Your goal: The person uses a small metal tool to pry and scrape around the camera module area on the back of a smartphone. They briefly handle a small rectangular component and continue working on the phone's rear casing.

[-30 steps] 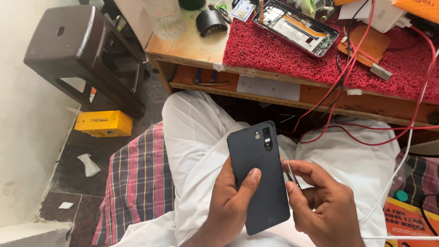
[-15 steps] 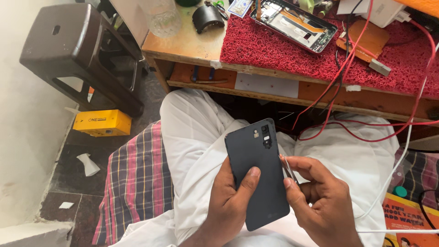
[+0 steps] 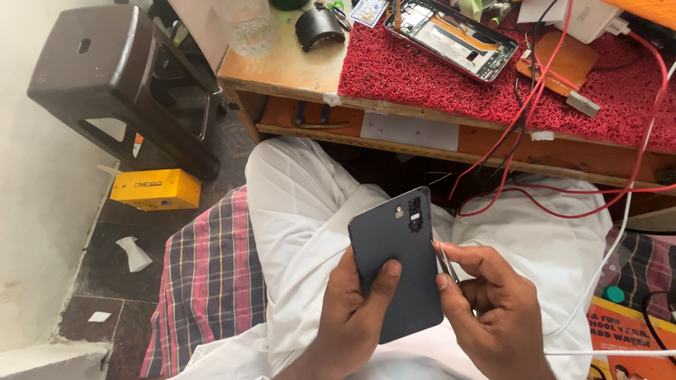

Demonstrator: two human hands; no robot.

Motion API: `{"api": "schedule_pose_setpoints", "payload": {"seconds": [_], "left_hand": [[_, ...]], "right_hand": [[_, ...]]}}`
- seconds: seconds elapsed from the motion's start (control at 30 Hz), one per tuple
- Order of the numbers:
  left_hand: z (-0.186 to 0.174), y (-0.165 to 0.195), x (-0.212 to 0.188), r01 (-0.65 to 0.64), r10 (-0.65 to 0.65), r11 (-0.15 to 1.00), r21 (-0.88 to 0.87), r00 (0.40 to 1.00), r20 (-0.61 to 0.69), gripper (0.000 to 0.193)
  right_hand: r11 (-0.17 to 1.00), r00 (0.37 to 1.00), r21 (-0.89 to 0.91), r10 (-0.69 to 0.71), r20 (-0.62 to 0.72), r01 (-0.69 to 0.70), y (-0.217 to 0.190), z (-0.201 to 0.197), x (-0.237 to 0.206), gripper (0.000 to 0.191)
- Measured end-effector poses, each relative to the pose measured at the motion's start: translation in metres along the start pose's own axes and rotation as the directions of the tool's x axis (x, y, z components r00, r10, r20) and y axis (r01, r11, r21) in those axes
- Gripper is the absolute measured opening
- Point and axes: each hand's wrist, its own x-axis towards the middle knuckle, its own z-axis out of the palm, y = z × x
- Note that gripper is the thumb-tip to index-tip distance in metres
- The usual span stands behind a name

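My left hand (image 3: pixel 352 309) grips a dark grey phone back cover (image 3: pixel 396 246) over my lap, thumb pressed across its lower face, camera cut-out towards the top. My right hand (image 3: pixel 489 309) pinches a thin metal tool (image 3: pixel 445 259) against the cover's right edge. An opened phone body (image 3: pixel 451 35) lies on the red mat (image 3: pixel 422 84) on the wooden bench above.
Red wires (image 3: pixel 535 105) and a white cable (image 3: pixel 605 253) hang from the bench (image 3: pixel 289 67) over my white-clothed knees. A dark stool (image 3: pixel 105 77), a yellow box (image 3: pixel 151 188) and paper scraps sit on the floor at left. A checked cloth (image 3: pixel 211 281) lies under me.
The view has shifted slightly; both hands and the cover stay in nearly the same place, with the tool still at the cover's right edge.
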Motion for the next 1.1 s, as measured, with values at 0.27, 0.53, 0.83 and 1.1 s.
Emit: {"api": "schedule_pose_setpoints", "payload": {"seconds": [0.27, 0.53, 0.83, 1.1], "left_hand": [[0.000, 0.001, 0.000, -0.061, 0.061, 0.998, 0.004, 0.997, 0.047, 0.021], [0.001, 0.000, -0.001, -0.093, 0.089, 0.994, 0.049, 0.993, 0.074, 0.020], [-0.001, 0.004, -0.003, -0.140, 0.129, 0.982, 0.127, 0.988, 0.086, 0.019], [-0.003, -0.003, -0.003, -0.175, 0.161, 0.975, 0.140, 0.982, 0.103, 0.017]], "right_hand": [[0.999, 0.999, 0.025, -0.036, -0.027, 0.037, 0.003, -0.001, -0.001, 0.031], [0.995, 0.997, 0.069, -0.071, -0.040, 0.073, 0.011, -0.002, -0.005, 0.030], [0.993, 0.996, 0.087, -0.079, -0.047, 0.083, 0.019, -0.001, -0.007, 0.029], [0.990, 0.991, 0.055, -0.124, -0.052, 0.127, 0.024, 0.001, -0.007, 0.028]]}}
